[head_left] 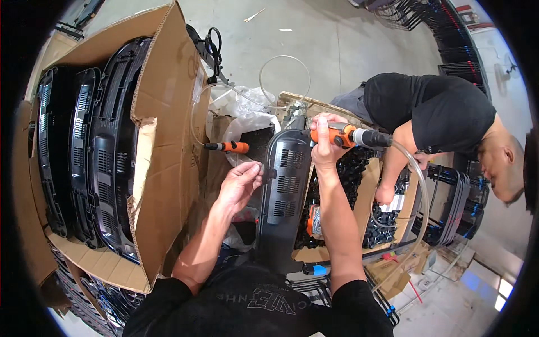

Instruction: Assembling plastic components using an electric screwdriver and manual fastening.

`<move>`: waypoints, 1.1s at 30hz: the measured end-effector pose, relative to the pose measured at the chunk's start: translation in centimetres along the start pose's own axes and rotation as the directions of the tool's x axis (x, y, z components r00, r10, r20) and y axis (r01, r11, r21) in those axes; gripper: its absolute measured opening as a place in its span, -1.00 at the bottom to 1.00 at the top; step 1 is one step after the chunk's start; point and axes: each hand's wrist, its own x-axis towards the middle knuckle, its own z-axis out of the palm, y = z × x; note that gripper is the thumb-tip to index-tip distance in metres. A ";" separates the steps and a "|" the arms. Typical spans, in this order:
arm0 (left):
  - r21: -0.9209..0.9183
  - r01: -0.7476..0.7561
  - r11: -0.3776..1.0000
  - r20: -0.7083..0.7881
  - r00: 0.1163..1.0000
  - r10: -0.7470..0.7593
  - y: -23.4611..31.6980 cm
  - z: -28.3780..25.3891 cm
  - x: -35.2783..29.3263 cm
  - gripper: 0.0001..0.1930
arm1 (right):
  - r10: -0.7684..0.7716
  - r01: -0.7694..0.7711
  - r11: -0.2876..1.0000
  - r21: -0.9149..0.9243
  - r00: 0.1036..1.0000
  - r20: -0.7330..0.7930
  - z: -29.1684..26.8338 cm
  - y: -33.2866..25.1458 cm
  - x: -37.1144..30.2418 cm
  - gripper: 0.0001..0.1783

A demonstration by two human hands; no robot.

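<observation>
Ideally, keep the long black panel [283, 230] steady between your forearms, let the clear hose [425, 194] hang slack, and hold the orange tool [342, 136] square to the work; your right hand [327, 137] grips it near the panel's far, rounded end. Your left hand [241, 182], thumb and fingers drawn narrow, is just beside the left edge; I can't tell whether they pinch anything. The panel looks like hard, satiny plastic with three slotted patches, the hose bendy, the tool tube-shaped.
</observation>
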 end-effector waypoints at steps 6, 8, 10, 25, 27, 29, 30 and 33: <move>-0.022 0.016 1.000 0.052 0.999 -0.015 -0.4 1.3 -0.4 -0.85 | 0.023 -0.021 0.999 0.044 0.999 -0.037 -0.1 -4.4 -2.0 -0.83; -0.016 0.055 0.998 0.054 0.997 -0.054 -0.6 2.0 -0.8 -0.85 | 0.009 -0.002 0.992 0.128 0.999 -0.053 -0.3 -7.3 -3.8 -0.83; -0.055 0.072 0.996 0.091 0.994 -0.067 -1.1 2.5 -1.0 -0.85 | 0.043 -0.047 0.972 0.229 0.999 0.020 -0.2 -9.9 -5.1 -0.79; -0.233 0.160 0.959 0.288 0.954 -0.089 -4.1 1.8 -2.1 -0.83 | 0.160 -0.119 0.944 0.309 0.981 -0.113 -0.2 -11.2 -10.1 -0.78; -0.146 0.172 0.974 0.323 0.939 -0.117 -3.7 1.7 -1.8 -0.82 | 0.154 -0.104 0.943 0.317 0.978 -0.139 0.3 -10.5 -10.3 -0.79; -0.104 0.169 0.980 0.337 0.933 -0.125 -3.5 1.7 -1.8 -0.81 | 0.142 -0.112 0.964 0.239 0.984 -0.111 0.8 -9.3 -10.5 -0.77; -0.178 0.160 0.971 0.298 0.949 -0.102 -3.5 1.8 -1.9 -0.80 | 0.138 -0.117 0.973 0.201 0.986 -0.097 1.1 -9.0 -10.5 -0.75; -0.325 0.127 0.937 0.210 0.976 -0.059 -3.5 1.9 -1.9 -0.79 | 0.103 -0.078 0.970 0.231 0.990 -0.101 1.6 -8.8 -10.4 -0.76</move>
